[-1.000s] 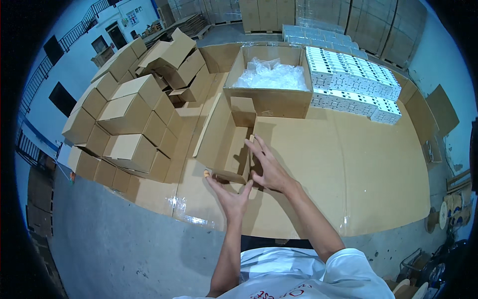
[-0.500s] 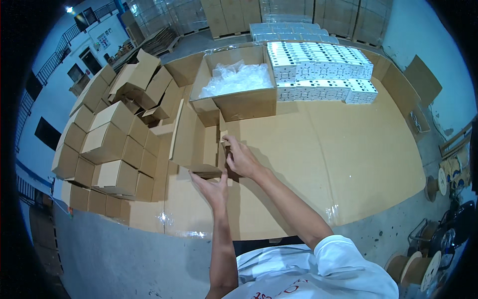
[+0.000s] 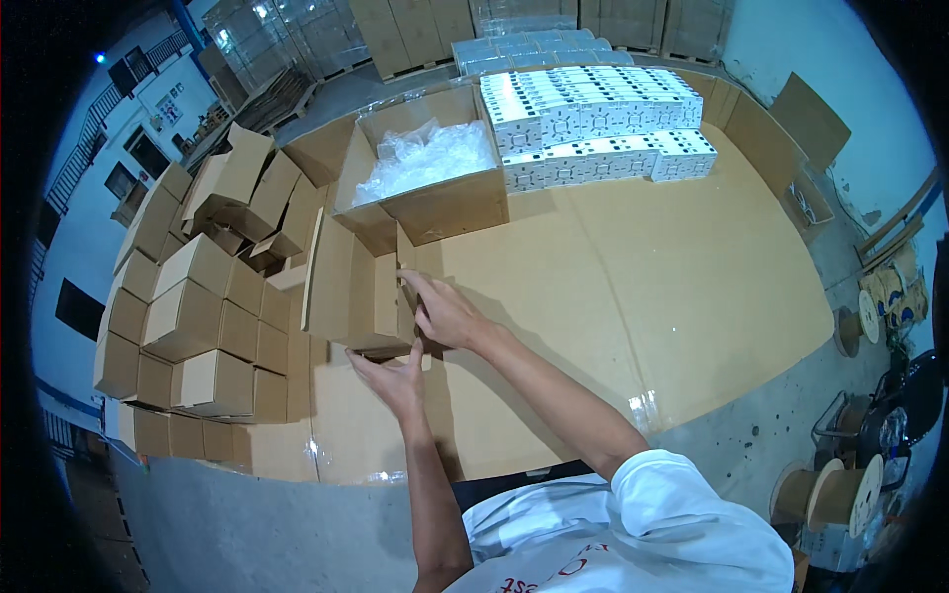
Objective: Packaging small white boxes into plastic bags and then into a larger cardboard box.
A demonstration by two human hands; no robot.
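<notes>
- Small cardboard box (image 3: 354, 296), partly folded, flaps loose, lying on its side on the cardboard-covered surface (image 3: 633, 287), a little to 10 o'clock of the picture's middle.
- Right hand (image 3: 445, 314) at the box's 3 o'clock edge, fingers (image 3: 413, 284) spread and pressed against an end flap; touching, not clenched.
- Left hand (image 3: 393, 380) just under the box's 5 o'clock corner, palm up, fingers half curled, thumb touching the lower edge; grip loose, not wrapped round anything.
- Both forearms bare, coming in from 6 o'clock; white shirt (image 3: 613, 534) at the lower edge.
- Large open carton (image 3: 435, 198) at 12 o'clock of the small box, just beside it, holding crumpled clear plastic bags (image 3: 425, 158).
- Block of white printed packages (image 3: 593, 124) at 1 o'clock, stacked in tidy rows, touching the carton's right wall.
- Heap of assembled brown boxes (image 3: 198, 316) at 9 o'clock, stacked in several layers, some tilted, flaps open on the upper ones near 11 o'clock.
- Flat cardboard sheets standing along the surface's far edge at 2 o'clock.
- Wooden cable spools (image 3: 840, 494) on the concrete floor at 4 o'clock, well apart from the hands.
- Pallets of tall brown cartons (image 3: 415, 25) at the back, 12 o'clock.
</notes>
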